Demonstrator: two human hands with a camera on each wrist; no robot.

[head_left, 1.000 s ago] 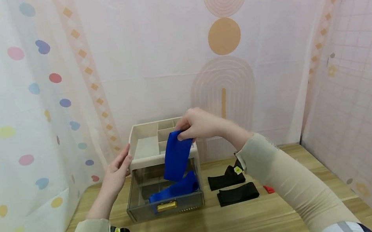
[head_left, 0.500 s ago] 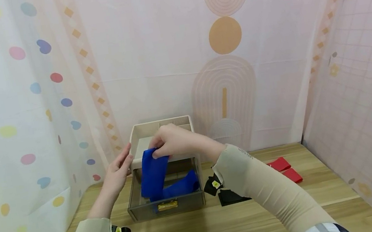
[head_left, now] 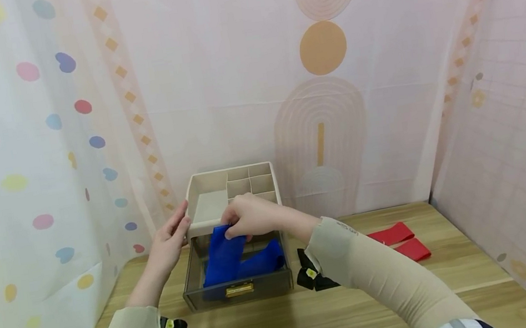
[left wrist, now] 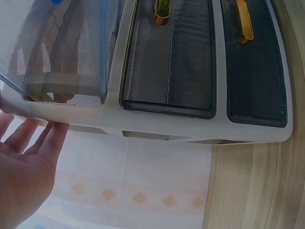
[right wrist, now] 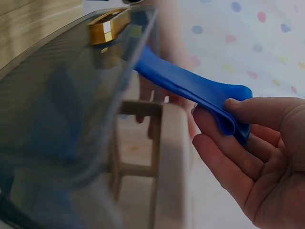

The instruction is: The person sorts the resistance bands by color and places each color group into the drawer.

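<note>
At frame centre, the right hand (head_left: 250, 217) pinches a blue band (head_left: 223, 256) over the open drawer (head_left: 238, 291); the left hand (head_left: 168, 243), fingers straight, touches the organizer (head_left: 208, 205).

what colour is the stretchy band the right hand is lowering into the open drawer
Bright blue; the flat stretchy band pinched by the right hand shows best in the head view.

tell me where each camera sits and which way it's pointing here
Head: worn on the head, looking forward and down at the wooden table; shows both sleeved arms, the left hand against the organizer and the right hand holding the blue band over the open drawer.
Left wrist: beside the organizer, looking along its drawer fronts; shows the left hand.
Right wrist: close to the drawer; shows the right hand pinching the blue band.
Shared: head and right wrist both show band and drawer.
</note>
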